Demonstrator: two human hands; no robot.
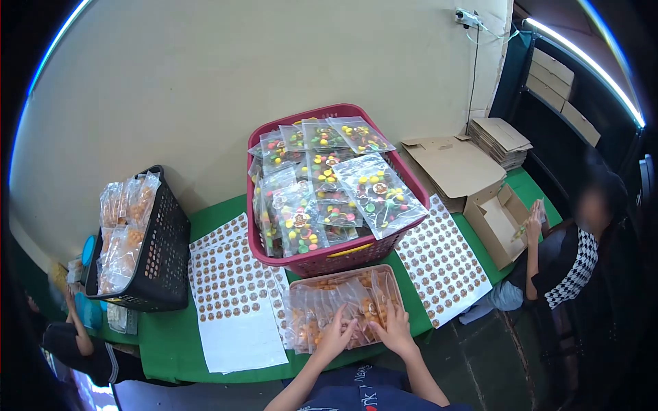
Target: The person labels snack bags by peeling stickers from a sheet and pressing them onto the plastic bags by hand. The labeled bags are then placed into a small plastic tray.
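Note:
My left hand (335, 334) and my right hand (395, 328) both rest on clear bags of orange snacks inside a shallow pink tray (322, 281) at the near edge of the green table. The fingers of both hands press on one bag (364, 310) near the tray's middle. Whether the fingers pinch the bag or only touch it is hard to tell. Sticker sheets (229, 284) with round brown labels lie left of the tray, and another sheet (442, 264) lies to its right.
A red basket (322, 259) full of bags of coloured candies stands behind the tray. A black basket (161, 260) with orange snack bags sits far left. Flat cardboard boxes (459, 168) lie at back right. One person sits at right (572, 264), another at lower left (79, 342).

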